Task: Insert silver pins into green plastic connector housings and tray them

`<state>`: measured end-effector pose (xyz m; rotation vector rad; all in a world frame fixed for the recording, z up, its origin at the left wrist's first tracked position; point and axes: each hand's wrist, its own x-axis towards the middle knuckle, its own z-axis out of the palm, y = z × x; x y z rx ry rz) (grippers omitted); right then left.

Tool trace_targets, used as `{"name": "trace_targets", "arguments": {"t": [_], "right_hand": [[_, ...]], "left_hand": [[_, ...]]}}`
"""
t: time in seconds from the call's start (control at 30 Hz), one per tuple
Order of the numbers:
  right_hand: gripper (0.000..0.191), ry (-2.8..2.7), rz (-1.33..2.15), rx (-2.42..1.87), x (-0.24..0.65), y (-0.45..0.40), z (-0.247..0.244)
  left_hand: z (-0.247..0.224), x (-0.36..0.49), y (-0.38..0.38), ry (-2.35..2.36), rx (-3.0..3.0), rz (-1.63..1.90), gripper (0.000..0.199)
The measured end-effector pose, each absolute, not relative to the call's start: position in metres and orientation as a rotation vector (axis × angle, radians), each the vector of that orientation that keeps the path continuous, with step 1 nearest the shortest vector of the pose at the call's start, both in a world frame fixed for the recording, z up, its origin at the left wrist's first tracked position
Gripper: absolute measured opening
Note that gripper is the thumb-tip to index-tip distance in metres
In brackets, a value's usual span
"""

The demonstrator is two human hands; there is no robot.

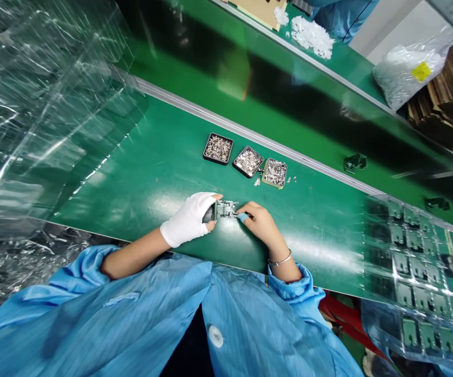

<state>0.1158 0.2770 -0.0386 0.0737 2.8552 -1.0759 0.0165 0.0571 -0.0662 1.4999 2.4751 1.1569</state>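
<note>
My left hand, in a white glove with bare fingertips, grips a small grey-green slotted housing just above the green bench top. The thumb and fingers hold it by its left end. At the housing's right end is my right hand, bare, with a blue cover on one finger. Its thumb and fingertips are pinched together; whatever lies between them is too small to make out. Beyond the hands stand a dark square tray of small metal parts, a second tilted tray and a third tray, also filled with metal pieces.
Stacked clear plastic trays rise at the left. On the right, a clear blister tray holds several green housings and overhangs the bench edge. A metal rail runs behind the parts trays. White pieces lie on the upper shelf.
</note>
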Motion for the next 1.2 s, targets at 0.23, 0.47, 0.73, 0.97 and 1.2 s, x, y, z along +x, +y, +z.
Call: {"name": "trace_targets", "arguments": {"t": [0.23,0.47,0.73,0.97,1.2], "right_hand": [[0.014,2.929,-1.524,0.196,0.110,0.269,-0.038],[0.012,3.083,-1.033,-0.440,0.106,0.246,-0.020],[0.031,3.286,-0.921,1.097,0.092,0.398,-0.048],[0.027,3.250,-0.784,1.069,0.085,0.438,-0.066],[0.029,3.261,-0.740,0.999,0.086,0.435,-0.067]], "left_hand": [[-0.063,0.018,0.059,2.425,1.578,1.395,0.050],[-0.062,0.013,0.060,2.554,1.512,1.177,0.068],[-0.071,0.009,0.053,2.491,1.401,1.124,0.064],[-0.065,0.012,0.048,2.445,1.431,1.074,0.078],[-0.043,0.000,0.046,2.572,1.289,1.329,0.048]]}}
